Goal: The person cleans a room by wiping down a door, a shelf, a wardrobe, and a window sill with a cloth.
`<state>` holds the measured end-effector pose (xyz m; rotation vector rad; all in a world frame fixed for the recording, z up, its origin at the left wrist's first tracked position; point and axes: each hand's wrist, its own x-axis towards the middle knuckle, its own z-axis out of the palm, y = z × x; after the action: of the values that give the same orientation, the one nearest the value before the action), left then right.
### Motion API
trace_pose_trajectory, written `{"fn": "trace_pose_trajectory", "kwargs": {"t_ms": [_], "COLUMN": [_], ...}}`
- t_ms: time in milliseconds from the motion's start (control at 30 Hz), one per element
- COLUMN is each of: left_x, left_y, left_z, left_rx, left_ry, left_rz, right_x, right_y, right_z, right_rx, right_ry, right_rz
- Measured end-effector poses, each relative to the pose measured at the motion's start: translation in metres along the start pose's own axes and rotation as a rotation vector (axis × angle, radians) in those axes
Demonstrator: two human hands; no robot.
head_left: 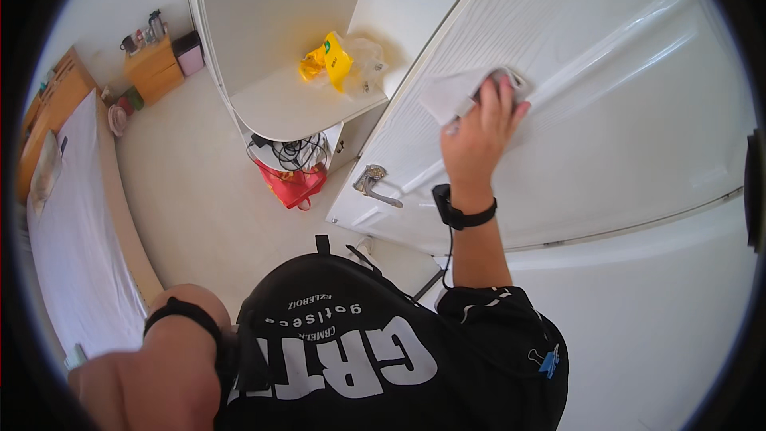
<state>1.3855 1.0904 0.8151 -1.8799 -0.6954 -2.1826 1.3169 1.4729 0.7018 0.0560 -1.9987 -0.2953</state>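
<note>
My right hand (487, 124) presses a pale folded cloth (455, 94) flat against the white panelled door (622, 144). Its fingers are bent over the cloth, and one loose corner spreads out to the left. A metal lever handle (375, 183) sits on the door, below and left of this hand. Low at the left, close to my body, is my left hand (194, 298), just beyond a black wrist strap. Its fingers are hidden, so whether it holds anything does not show.
Left of the door, a rounded shelf unit (263, 104) carries a yellow plastic bag (335, 60). Below are tangled black cables (299, 152) and a red bag (291, 185). A bed (80, 215) and a wooden cabinet (153, 72) stand farther left.
</note>
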Motion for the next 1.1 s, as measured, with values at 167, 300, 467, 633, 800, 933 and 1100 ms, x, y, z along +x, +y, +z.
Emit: {"fn": "trace_pose_trajectory", "kwargs": {"t_ms": [167,300,467,633,800,933,1100], "left_x": [-0.008,-0.048,-0.092,-0.110,-0.126,-0.121,-0.126], "left_y": [-0.098,-0.226,-0.340,-0.363,-0.380,-0.387,-0.388], "left_z": [-0.004,-0.035,-0.029,-0.027,-0.042,-0.041,-0.049], "left_rx": [0.209,0.784,0.933,0.704,0.715,0.733,0.784], "left_ry": [0.362,0.466,0.468,0.618,0.684,0.666,0.650], "left_rz": [-0.140,-0.473,-0.499,-0.627,-0.650,-0.720,-0.696], "right_x": [0.004,-0.009,-0.075,-0.120,-0.176,-0.172,-0.178], "right_y": [0.083,0.148,0.287,0.302,0.303,0.282,0.258], "right_z": [-0.050,-0.068,-0.139,-0.182,-0.185,-0.213,-0.226], "right_rx": [-0.156,-0.120,-0.263,-0.310,-0.076,-0.187,-0.200], "right_ry": [0.153,0.272,0.373,0.448,0.536,0.453,0.379], "right_rz": [-0.006,0.175,0.202,0.310,0.296,0.215,0.229]}}
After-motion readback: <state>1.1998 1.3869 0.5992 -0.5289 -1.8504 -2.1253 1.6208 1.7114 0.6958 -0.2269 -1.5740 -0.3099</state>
